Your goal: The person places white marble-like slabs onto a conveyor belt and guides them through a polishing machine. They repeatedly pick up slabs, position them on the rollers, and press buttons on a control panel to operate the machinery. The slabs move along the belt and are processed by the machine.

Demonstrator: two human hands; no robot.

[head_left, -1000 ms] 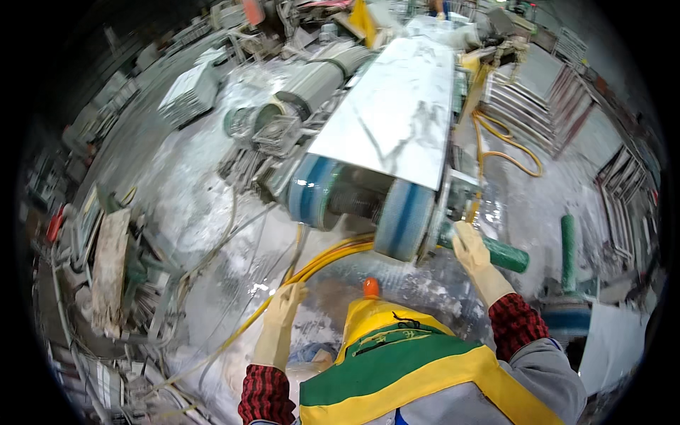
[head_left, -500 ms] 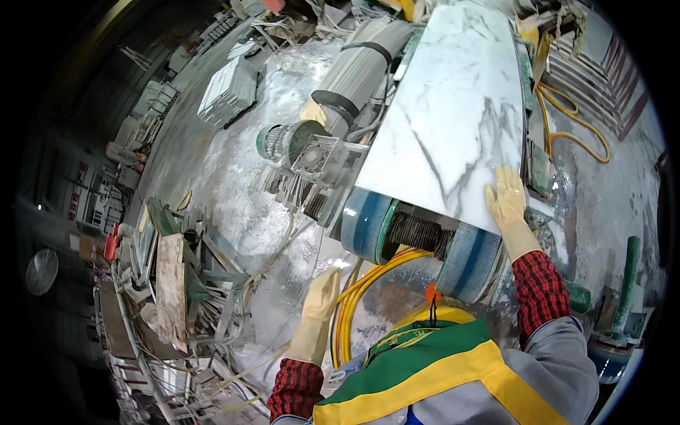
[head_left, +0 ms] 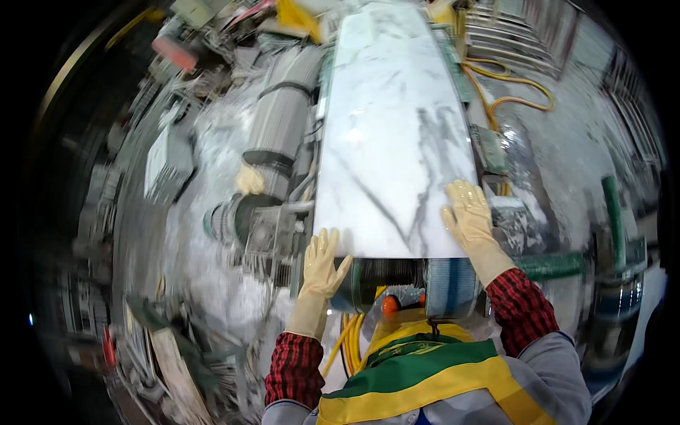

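Observation:
A long white marble slab (head_left: 382, 163) with grey veins lies flat on a roller conveyor, its near end overhanging the blue belt (head_left: 453, 287). My right hand (head_left: 467, 216), in a cream rubber glove, rests with spread fingers on the slab's near right part. My left hand (head_left: 324, 263), gloved alike, is at the near left corner, fingers stretched and apart; whether it touches the slab's edge I cannot tell. Neither hand grips anything. Red-and-black checked sleeves cover both forearms.
A motor (head_left: 230, 219) stands left of the conveyor. Beyond it are a stack of pale slabs (head_left: 168, 166) and a scrap pile (head_left: 173, 361). Yellow hoses (head_left: 520, 98) lie at the right, near a green post (head_left: 613, 219). An orange knob (head_left: 390, 304) is close to my apron.
My left hand has risen from low beside the conveyor to the slab's near left corner. My right hand stays on the slab. The view has turned, so the slab now appears straighter.

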